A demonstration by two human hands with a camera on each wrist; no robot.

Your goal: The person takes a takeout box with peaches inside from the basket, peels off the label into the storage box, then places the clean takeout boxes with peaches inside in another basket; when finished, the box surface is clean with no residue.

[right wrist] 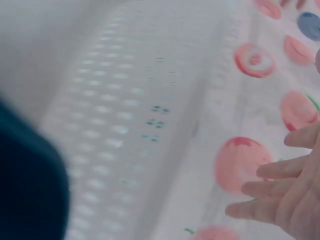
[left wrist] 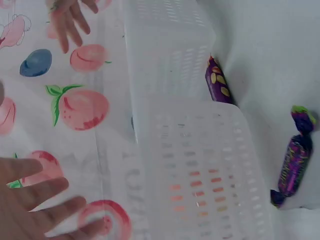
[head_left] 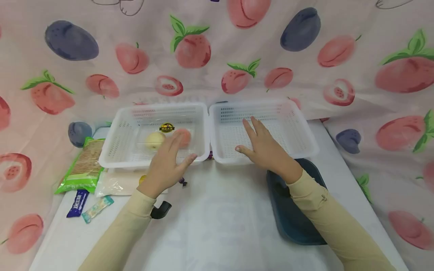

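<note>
My left hand [head_left: 164, 165] hovers with spread fingers over the front of the left white plastic basket [head_left: 127, 164]. In that basket a clear package with a black-and-gold label [head_left: 167, 127] holds a pale yellow round fruit [head_left: 155, 140] and an orange-red one [head_left: 184, 137], partly behind my fingers. Over the right white basket [head_left: 306, 137] is my right hand [head_left: 266, 148], fingers apart and holding nothing. No contents show in the right basket. Both hands appear in the left wrist view, the left hand [left wrist: 42, 207] with its fingers extended. The right hand [right wrist: 287, 187] looks equally relaxed in the right wrist view.
A green-edged bag [head_left: 83, 167], a white bag [head_left: 116, 182], a blue packet [head_left: 78, 203] and a teal packet [head_left: 97, 209] lie at left. Purple-wrapped candies [left wrist: 295, 160] lie before the baskets. A dark tray [head_left: 295, 218] sits under my right forearm.
</note>
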